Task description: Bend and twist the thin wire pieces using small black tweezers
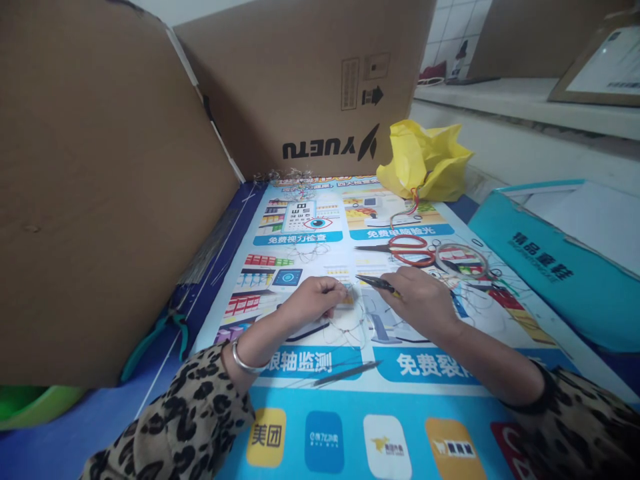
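My left hand (pixel 316 300) is closed in a pinch on thin wire (pixel 346 329), a fine loop of which hangs below the fingertips. In my right hand (pixel 425 301) is a pair of needle-nose pliers (pixel 374 281), their dark jaws pointing left toward the left fingertips. Whether the jaws touch the wire is too small to make out. Just beyond the right hand lie red-handled scissors (pixel 411 251) and a coil of pale wire (pixel 461 260). Short dark straight wires (pixel 347 373) rest on the printed sheet in front of my hands.
Cardboard panels (pixel 310 80) stand at the back and left. A yellow bag (pixel 425 160) sits at the back right, beside a turquoise box (pixel 545 260). Teal-handled pliers (pixel 160 340) and a bundle of straight wires (pixel 210 247) lie left. Tangled wire pieces (pixel 295 180) lie at the back.
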The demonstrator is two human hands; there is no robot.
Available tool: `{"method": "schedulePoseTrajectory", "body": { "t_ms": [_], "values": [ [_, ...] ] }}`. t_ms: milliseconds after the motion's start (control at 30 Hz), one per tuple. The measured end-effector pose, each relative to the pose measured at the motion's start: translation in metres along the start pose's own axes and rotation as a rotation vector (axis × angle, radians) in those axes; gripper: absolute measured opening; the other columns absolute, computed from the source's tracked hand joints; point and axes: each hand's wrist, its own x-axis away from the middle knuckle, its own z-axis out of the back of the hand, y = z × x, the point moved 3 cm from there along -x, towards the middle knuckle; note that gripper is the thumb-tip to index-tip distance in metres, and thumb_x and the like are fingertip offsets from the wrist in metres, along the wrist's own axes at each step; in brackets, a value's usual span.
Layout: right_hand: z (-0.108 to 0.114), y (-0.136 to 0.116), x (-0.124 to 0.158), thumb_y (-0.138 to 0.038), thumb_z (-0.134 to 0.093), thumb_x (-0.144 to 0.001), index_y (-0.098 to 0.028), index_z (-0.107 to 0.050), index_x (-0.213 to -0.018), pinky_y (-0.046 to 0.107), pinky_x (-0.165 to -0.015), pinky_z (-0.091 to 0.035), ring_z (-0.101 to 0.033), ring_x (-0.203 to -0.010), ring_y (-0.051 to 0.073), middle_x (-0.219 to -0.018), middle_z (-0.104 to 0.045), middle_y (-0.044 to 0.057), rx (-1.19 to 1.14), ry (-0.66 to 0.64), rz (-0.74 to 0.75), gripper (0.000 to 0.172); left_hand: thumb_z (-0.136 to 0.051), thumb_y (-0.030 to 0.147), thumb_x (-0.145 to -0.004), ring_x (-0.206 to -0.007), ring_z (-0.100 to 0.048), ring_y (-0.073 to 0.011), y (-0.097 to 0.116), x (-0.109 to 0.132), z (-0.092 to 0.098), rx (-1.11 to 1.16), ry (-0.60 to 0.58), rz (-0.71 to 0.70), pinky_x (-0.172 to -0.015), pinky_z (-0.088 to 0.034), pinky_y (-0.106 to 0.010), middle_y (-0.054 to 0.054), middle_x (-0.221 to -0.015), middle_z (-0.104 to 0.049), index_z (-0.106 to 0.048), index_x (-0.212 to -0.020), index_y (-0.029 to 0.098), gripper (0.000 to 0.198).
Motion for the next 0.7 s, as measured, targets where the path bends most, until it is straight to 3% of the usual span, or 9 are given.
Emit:
{"method": "schedulePoseTrajectory", "body": {
  "t_ms": [200,367,500,700],
  "values": [
    [-0.001,0.000,-0.001,-0.037,-0.049,-0.083,-0.018,-0.064,-0.085,0.026,-0.070,-0.038,-0.056,-0.080,0.016,-0.078,-0.062,0.005,-0.073,-0.062,-0.018,0.024,-0.052,0.034,-0.076,-0.040,-0.036,-0.0054,-0.002,0.000,0.002,0.086,0.063,0.006,-0.043,-0.029,-0.018,0.005,-0.046,-0.045,-0.052,-0.068,0.017,0.019],
    [0.004,0.002,-0.004,-0.035,-0.050,-0.082,-0.017,-0.063,-0.084,0.027,-0.072,-0.040,-0.056,-0.080,0.017,-0.078,-0.063,0.006,-0.122,0.009,-0.033,0.022,-0.053,0.034,-0.076,-0.037,-0.035,-0.0054,-0.003,-0.001,0.003,0.125,0.092,0.029,-0.040,-0.028,-0.018,0.006,-0.044,-0.044,-0.052,-0.071,0.017,0.018],
    [0.009,-0.003,-0.005,-0.030,-0.051,-0.081,-0.017,-0.063,-0.086,0.028,-0.073,-0.039,-0.054,-0.080,0.017,-0.078,-0.062,0.006,-0.156,0.070,0.052,0.018,-0.053,0.036,-0.077,-0.037,-0.036,-0.0054,-0.004,-0.001,0.003,0.110,0.115,0.025,-0.041,-0.028,-0.018,0.006,-0.043,-0.044,-0.052,-0.070,0.017,0.020],
    [0.011,-0.016,-0.004,-0.028,-0.050,-0.081,-0.018,-0.066,-0.080,0.028,-0.067,-0.033,-0.050,-0.073,0.016,-0.070,-0.059,0.005,-0.020,-0.033,0.150,0.019,-0.053,0.036,-0.077,-0.039,-0.039,-0.0063,-0.003,-0.002,0.002,0.082,0.121,0.011,-0.042,-0.029,-0.018,0.004,-0.044,-0.046,-0.053,-0.070,0.017,0.021]
  ]
}}
